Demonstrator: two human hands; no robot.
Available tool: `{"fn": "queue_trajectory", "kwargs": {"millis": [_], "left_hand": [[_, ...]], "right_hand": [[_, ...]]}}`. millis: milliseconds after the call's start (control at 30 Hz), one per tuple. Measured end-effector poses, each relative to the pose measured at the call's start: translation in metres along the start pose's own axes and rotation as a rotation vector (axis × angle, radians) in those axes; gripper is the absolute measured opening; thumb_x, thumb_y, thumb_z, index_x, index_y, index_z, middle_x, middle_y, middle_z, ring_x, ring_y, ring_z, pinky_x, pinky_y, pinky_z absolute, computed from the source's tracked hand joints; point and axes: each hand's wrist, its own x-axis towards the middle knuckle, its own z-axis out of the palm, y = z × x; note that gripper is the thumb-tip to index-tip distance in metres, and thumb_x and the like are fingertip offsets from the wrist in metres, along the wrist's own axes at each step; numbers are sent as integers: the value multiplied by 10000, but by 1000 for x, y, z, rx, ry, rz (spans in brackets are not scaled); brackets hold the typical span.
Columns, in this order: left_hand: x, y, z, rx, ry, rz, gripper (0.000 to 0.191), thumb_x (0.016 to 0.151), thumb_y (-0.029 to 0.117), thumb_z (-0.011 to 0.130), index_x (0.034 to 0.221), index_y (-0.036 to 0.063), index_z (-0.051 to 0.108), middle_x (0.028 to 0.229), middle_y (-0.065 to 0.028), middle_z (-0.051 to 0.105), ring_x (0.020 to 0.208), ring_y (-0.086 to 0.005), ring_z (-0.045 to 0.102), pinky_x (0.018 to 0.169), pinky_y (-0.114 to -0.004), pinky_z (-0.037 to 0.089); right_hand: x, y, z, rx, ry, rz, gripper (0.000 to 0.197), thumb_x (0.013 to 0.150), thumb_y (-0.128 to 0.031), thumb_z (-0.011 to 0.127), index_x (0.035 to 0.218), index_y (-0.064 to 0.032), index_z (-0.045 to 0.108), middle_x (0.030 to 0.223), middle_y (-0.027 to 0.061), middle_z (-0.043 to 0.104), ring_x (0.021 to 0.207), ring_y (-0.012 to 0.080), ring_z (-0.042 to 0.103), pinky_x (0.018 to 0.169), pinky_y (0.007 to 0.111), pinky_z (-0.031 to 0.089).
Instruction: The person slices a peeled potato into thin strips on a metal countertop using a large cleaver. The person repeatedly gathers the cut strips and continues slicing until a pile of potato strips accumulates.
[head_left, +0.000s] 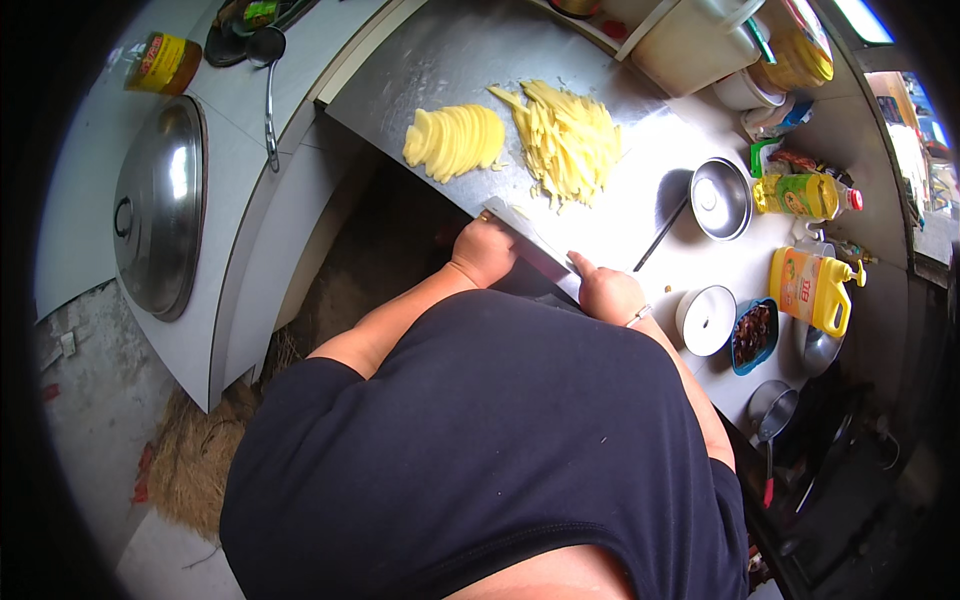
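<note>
A broad cleaver blade (529, 238) lies slantwise along the near edge of the metal worktop (420, 67). At its right end my right hand (611, 295) is closed on the cleaver, index finger stretched along the blade; the handle is hidden. My left hand (485, 251), fingers curled, is against the blade's left end; its fingertips are hidden, so its grip cannot be told. Beyond the blade, a fanned stack of pale yellow slices (456, 142), apparently potato, lies left of a heap of cut strips (566, 142).
To the right are a metal bowl (720, 199), a dark thin stick (661, 234), a white bowl (706, 321), a blue container (754, 337), an oil bottle (799, 196) and a yellow pump jug (810, 291). A domed lid (161, 210) and ladle (270, 97) lie left.
</note>
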Motion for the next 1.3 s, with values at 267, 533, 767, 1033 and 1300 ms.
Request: {"fn": "queue_trajectory", "kwargs": {"millis": [267, 533, 767, 1033, 1300], "left_hand": [[14, 11, -20, -38, 56, 18, 85, 774, 136, 573, 752, 76, 629, 779, -133, 599, 720, -324, 582, 634, -437, 457], [12, 6, -18, -65, 119, 11, 106, 780, 152, 576, 785, 74, 648, 792, -126, 611, 719, -324, 588, 634, -437, 464], [10, 5, -14, -22, 76, 29, 109, 771, 160, 587, 762, 76, 656, 800, -127, 621, 719, -317, 599, 620, -433, 466], [8, 0, -8, -52, 62, 20, 136, 808, 168, 566, 799, 79, 668, 820, -130, 641, 707, -291, 616, 633, -412, 483], [8, 5, -19, -162, 129, 12, 136, 712, 142, 665, 836, 98, 702, 874, -108, 641, 839, -355, 611, 715, -416, 532]], "right_hand": [[27, -1, 16, 104, 202, -63, 526, 823, -56, 474, 1333, -176, 526, 714, 160, 664, 648, 329, 658, 616, 450, 508], [14, -14, -12, 64, -11, 6, 526, 822, -76, 479, 1342, -146, 517, 837, 190, 684, 788, 343, 673, 719, 449, 510], [30, -20, -4, 81, 10, 29, 543, 818, -70, 476, 1355, -146, 503, 852, 194, 687, 813, 347, 673, 745, 440, 510], [19, -20, -12, 99, -65, 38, 529, 828, -76, 469, 1350, -150, 509, 904, 205, 687, 866, 351, 668, 764, 442, 507], [43, -20, 4, 113, 83, -4, 508, 823, -61, 484, 1316, -171, 543, 808, 183, 687, 775, 336, 675, 731, 437, 514]]}}
